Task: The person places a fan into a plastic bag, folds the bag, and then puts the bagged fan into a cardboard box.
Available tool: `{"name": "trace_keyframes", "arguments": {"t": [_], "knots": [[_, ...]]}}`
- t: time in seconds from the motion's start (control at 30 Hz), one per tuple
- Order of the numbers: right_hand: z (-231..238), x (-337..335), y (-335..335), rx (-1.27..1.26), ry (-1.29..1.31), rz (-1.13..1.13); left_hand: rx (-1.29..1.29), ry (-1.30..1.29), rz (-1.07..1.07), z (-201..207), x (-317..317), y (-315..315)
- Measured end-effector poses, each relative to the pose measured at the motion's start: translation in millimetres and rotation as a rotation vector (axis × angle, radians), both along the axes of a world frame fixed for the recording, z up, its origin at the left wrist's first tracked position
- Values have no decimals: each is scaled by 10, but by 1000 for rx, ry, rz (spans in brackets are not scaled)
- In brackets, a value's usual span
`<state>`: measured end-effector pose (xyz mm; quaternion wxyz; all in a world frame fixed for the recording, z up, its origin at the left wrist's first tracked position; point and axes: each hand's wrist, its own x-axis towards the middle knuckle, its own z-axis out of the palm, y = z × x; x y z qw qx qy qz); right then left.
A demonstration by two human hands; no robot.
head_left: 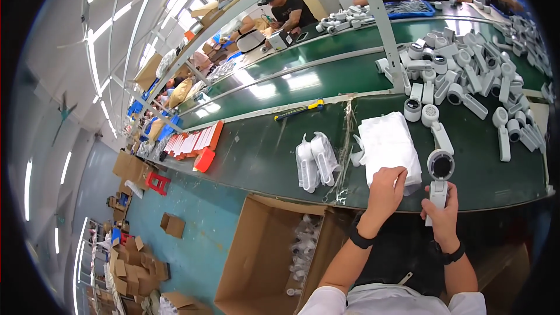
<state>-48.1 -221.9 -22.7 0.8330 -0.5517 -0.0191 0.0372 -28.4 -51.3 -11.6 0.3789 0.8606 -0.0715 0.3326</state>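
In my right hand (443,210) is a white handheld device (440,165) with a round, dark-faced head, gripped by its handle at the table's front edge. My left hand (388,189) rests on the lower edge of a stack of thin white plastic bags (388,143), its fingers pinched together at the top bag. Two bagged white devices (315,160) lie side by side left of the stack. Just beyond my right hand, another white device (436,125) has its perforated round head turned up. A large heap of similar white devices (461,64) covers the far right.
An open cardboard box (251,251) below the table's front edge holds several bagged devices (304,245). A yellow-and-black utility knife (299,109) lies near the back edge. A metal post (385,29) stands beside the heap. Co-workers (291,10) sit across the green conveyor belt (291,81).
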Motion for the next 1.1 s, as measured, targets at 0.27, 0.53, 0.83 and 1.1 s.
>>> {"name": "trace_keyframes", "arguments": {"t": [0.27, 0.53, 0.83, 1.1], "knots": [[-18, 273, 322, -2, 8, -19, -571, 422, -266, -29, -78, -166], [45, 245, 328, -86, 16, -127, -1191, 279, -262, -173, -77, -45], [-13, 259, 241, -54, -19, -114, -1183, 163, -101, -71, -85, -102], [202, 40, -642, -37, -54, 255, -959, 247, -99, 85, -81, -210]]}}
